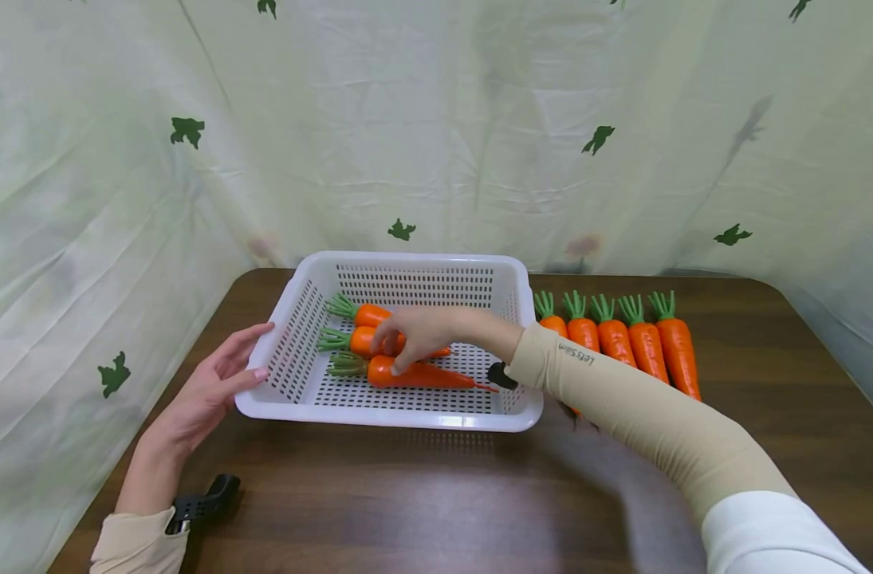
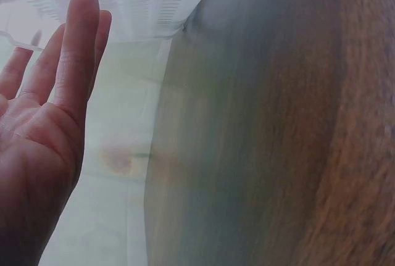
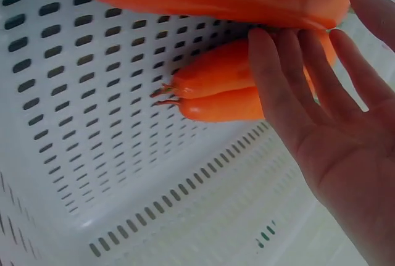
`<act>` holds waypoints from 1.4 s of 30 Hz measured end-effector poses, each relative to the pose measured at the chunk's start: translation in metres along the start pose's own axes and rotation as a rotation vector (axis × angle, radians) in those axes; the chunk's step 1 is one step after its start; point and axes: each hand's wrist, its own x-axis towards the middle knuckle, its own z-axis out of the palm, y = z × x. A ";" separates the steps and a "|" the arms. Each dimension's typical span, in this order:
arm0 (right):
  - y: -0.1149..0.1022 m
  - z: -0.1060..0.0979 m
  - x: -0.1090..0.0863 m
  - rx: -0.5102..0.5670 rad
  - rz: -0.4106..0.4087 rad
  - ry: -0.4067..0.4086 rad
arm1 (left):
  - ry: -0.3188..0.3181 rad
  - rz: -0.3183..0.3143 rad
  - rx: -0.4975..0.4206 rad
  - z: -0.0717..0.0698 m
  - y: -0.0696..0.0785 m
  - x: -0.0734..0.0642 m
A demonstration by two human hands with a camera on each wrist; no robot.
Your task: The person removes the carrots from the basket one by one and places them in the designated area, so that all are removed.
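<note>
A white slotted plastic basket (image 1: pixel 414 416) sits on the table with three orange carrots in it, green tops toward the left. My left hand (image 1: pixel 210 391) is at the basket's left end, fingertips and thumb tip at the rim; in the left wrist view its fingers stand straight beside the basket wall. Inside the basket, my right hand (image 1: pixel 425 331) reaches over the carrots. Its thumb tip overlaps the top end of the nearest carrot (image 1: pixel 422 376), and its fingers lie over the middle carrot (image 1: pixel 362 341). The farthest carrot (image 1: pixel 370 315) is partly hidden behind that hand.
Several more carrots (image 1: pixel 676 351) lie in a row on the brown wooden table (image 1: pixel 766 414), right of the basket, tops pointing away. My right sleeve (image 1: pixel 644 414) crosses in front of them and hides parts. A pale patterned curtain (image 1: pixel 443 119) hangs behind the table.
</note>
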 end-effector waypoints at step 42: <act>0.002 0.006 -0.001 0.077 -0.021 -0.024 | -0.003 0.013 0.002 0.000 -0.001 0.000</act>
